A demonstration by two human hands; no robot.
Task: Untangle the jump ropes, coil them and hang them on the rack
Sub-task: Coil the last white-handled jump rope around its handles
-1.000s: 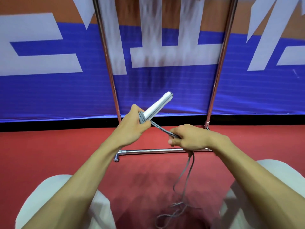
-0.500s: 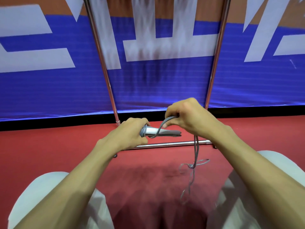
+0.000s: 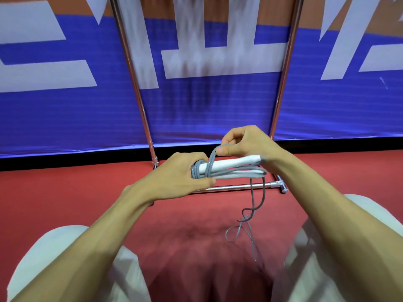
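Observation:
My left hand (image 3: 176, 177) grips the near end of two white jump rope handles (image 3: 233, 165), which lie side by side pointing right. Several turns of grey rope (image 3: 201, 170) wrap around the handles beside my left fingers. My right hand (image 3: 244, 142) sits just above the handles and pinches a strand of the grey rope that rises from the wraps. The loose rest of the rope (image 3: 254, 203) hangs from the handles' right end and twists in loops above the red floor. The metal rack (image 3: 237, 187) stands right behind my hands, its top out of view.
The rack's two chrome uprights (image 3: 139, 94) rise against a blue and white banner wall (image 3: 65, 118). Its low crossbar lies on the red floor (image 3: 65, 192). My knees in white trousers (image 3: 63, 253) frame the bottom corners.
The handles swung from pointing up to lying level. My right hand rose from below them to above, laying more rope turns around the handles. The hanging tail got shorter and lifted off the floor.

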